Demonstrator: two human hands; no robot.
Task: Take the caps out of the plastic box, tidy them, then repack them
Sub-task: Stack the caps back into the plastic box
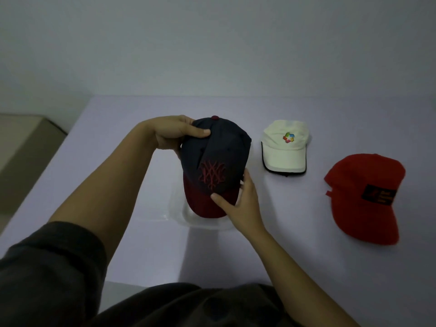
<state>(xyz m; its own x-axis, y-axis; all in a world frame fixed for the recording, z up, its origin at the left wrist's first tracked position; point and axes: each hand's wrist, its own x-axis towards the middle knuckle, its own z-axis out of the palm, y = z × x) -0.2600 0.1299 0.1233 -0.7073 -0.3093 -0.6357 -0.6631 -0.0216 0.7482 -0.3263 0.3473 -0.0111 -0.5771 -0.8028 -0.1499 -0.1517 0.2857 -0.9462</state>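
Observation:
A navy cap (219, 152) with a dark red brim and red embroidery is held in the air above the clear plastic box (179, 215). My left hand (174, 135) grips its crown at the back. My right hand (238, 204) pinches the brim at the front right. The box is mostly hidden under the cap and my hands. A cream cap (285, 147) with a coloured logo lies on the table to the right. Farther right lies a red cap (365, 197) with a black patch.
The white table (118, 161) runs to a plain wall at the back. A beige box-like object (26, 147) stands off the table's left edge. My dark sleeves fill the lower left and bottom of the view.

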